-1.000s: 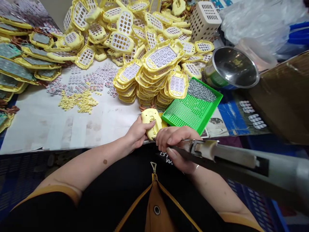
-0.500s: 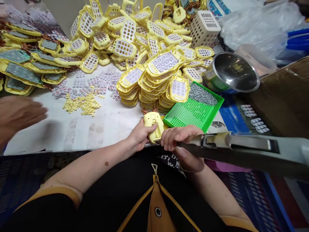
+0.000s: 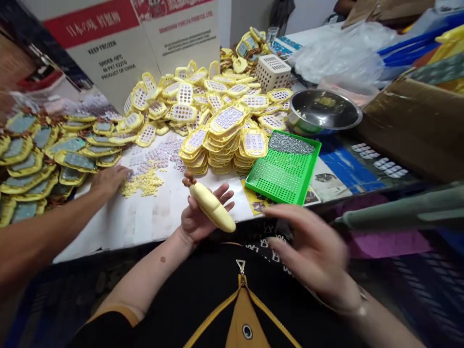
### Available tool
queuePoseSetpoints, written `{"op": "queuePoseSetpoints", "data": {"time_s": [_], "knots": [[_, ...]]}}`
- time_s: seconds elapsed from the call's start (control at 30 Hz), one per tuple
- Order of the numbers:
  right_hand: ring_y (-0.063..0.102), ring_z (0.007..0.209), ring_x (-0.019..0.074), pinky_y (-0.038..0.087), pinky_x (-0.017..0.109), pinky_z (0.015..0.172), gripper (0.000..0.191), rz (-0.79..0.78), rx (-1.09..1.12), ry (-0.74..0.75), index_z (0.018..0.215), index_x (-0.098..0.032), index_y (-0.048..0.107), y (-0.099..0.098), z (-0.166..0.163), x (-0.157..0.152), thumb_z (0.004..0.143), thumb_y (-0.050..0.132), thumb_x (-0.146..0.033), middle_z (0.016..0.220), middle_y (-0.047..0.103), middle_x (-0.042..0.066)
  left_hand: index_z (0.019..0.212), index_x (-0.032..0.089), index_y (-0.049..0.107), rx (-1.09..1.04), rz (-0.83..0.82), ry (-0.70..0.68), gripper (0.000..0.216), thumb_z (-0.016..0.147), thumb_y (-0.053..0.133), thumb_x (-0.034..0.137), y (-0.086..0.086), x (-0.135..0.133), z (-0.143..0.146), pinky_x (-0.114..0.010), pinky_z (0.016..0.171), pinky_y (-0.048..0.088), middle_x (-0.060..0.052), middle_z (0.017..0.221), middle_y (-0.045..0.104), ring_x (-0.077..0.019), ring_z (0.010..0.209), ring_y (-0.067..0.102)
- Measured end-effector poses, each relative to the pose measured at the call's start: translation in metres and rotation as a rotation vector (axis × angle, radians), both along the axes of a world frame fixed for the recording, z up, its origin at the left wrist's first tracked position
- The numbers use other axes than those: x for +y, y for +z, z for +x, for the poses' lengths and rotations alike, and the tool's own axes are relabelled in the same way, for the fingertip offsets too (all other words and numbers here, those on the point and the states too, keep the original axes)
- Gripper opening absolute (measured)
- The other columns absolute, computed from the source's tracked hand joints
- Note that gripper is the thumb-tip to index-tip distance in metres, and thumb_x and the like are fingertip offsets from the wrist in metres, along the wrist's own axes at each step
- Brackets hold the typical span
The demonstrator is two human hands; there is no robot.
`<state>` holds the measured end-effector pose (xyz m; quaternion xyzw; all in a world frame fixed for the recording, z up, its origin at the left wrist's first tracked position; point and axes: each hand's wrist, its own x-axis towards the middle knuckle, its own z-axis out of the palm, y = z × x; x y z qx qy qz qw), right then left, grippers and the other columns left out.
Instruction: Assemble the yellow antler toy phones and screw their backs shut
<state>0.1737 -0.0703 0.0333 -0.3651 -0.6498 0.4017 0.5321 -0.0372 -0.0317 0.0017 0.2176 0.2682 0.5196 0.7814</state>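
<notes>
My left hand holds a closed yellow toy phone edge-up above the table's near edge, thumb and fingers loosely around it; a brown loop sticks out at its far end. My right hand hovers to the right over my lap, blurred, fingers spread, holding nothing. The grey power screwdriver hangs free to the right of it. A green perforated tray with small screws lies just beyond.
Stacks of yellow keypad shells fill the middle of the table. Shells with circuit boards lie at left, where another person's hand reaches to small yellow parts. A steel bowl, cardboard boxes and plastic bags stand behind.
My right hand let go of the screwdriver and opened. My left hand lifted and turned the phone on edge. Another person's arm reached in from the left. The view tilted up.
</notes>
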Motion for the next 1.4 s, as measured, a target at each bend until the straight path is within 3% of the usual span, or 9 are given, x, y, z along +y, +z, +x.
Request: {"op": "queuePoseSetpoints", "data": {"time_s": [0.13,0.37,0.6,0.73,0.87,1.07,1.2,1.27,1.4], "knots": [[0.066,0.093,0.0214,0.055,0.036,0.081,0.046,-0.163,-0.067,0.213,0.123,-0.017,0.059,-0.019,-0.04,0.022,0.084,0.067,-0.038,0.109,0.071,0.009,0.096,0.032,0.071,0.14,0.057,-0.082,0.048,0.056,0.085,0.054,0.004,-0.002,-0.004,-0.045,0.107,0.041,-0.002,0.134,0.06,-0.0293,0.134,0.046],[0.057,0.069,0.0141,0.048,0.027,0.066,0.032,-0.292,0.036,0.221,0.101,-0.015,0.066,-0.036,-0.064,0.034,0.081,0.068,-0.04,0.081,0.066,0.002,0.09,0.023,0.068,0.291,-0.038,0.096,0.059,0.041,0.093,0.045,0.006,0.002,-0.013,-0.039,0.102,0.045,-0.007,0.107,0.072,-0.0308,0.129,0.05],[0.057,0.044,0.013,0.053,0.03,0.052,0.054,-1.077,0.747,0.572,0.09,-0.018,0.065,-0.056,-0.065,0.042,0.083,0.046,-0.068,0.062,0.066,0.001,0.116,0.021,0.067,0.21,0.044,-0.028,0.069,0.061,0.081,0.059,0.022,0.012,-0.005,-0.034,0.096,0.048,-0.01,0.121,0.068,-0.0265,0.116,0.06],[0.046,0.029,0.0114,0.047,0.026,0.038,0.058,-1.214,0.81,0.667,0.073,-0.017,0.063,-0.065,-0.071,0.036,0.092,0.031,-0.062,0.043,0.055,-0.002,0.113,0.022,0.067,0.166,-0.03,0.01,0.058,0.063,0.085,0.044,0.017,0.017,-0.005,-0.032,0.09,0.05,-0.008,0.109,0.072,-0.0221,0.1,0.067],[0.045,0.029,0.0099,0.045,0.023,0.036,0.049,-1.192,0.838,0.624,0.079,-0.018,0.063,-0.065,-0.076,0.033,0.091,0.04,-0.059,0.043,0.053,-0.005,0.098,0.021,0.068,0.195,-0.082,0.048,0.048,0.059,0.087,0.043,0.013,0.014,-0.006,-0.029,0.08,0.052,-0.003,0.097,0.073,-0.0174,0.085,0.068],[0.05,0.032,0.0099,0.048,0.022,0.039,0.033,-1.163,0.777,0.596,0.084,-0.019,0.06,-0.06,-0.079,0.03,0.088,0.053,-0.051,0.047,0.059,-0.005,0.112,0.024,0.064,0.175,-0.035,0.076,0.063,0.058,0.088,0.045,0.017,0.003,-0.01,-0.03,0.085,0.051,-0.006,0.115,0.07,-0.0196,0.098,0.066],[0.051,0.031,0.0134,0.046,0.026,0.036,0.045,-1.099,0.502,0.682,0.081,-0.018,0.064,-0.052,-0.078,0.027,0.08,0.056,-0.062,0.045,0.06,-0.002,0.098,0.024,0.065,0.097,-0.056,0.062,0.051,0.054,0.091,0.032,0.018,-0.003,-0.016,-0.031,0.081,0.052,0.0,0.095,0.07,-0.017,0.086,0.066],[0.062,0.045,0.0169,0.052,0.029,0.045,0.051,-0.899,0.275,0.522,0.086,-0.017,0.068,-0.044,-0.073,0.03,0.082,0.054,-0.065,0.059,0.07,0.004,0.089,0.024,0.065,0.07,-0.003,0.115,0.045,0.053,0.092,0.027,0.018,-0.006,-0.02,-0.031,0.086,0.051,0.004,0.085,0.066,-0.0136,0.081,0.064],[0.071,0.087,0.0221,0.057,0.037,0.078,0.039,-0.129,-0.012,0.007,0.102,-0.018,0.07,-0.025,-0.061,0.033,0.089,0.056,-0.052,0.1,0.075,0.011,0.084,0.021,0.067,0.187,0.143,0.154,0.033,0.059,0.089,0.023,0.015,-0.012,-0.025,-0.03,0.092,0.048,0.001,0.085,0.064,-0.0127,0.083,0.062]]}}
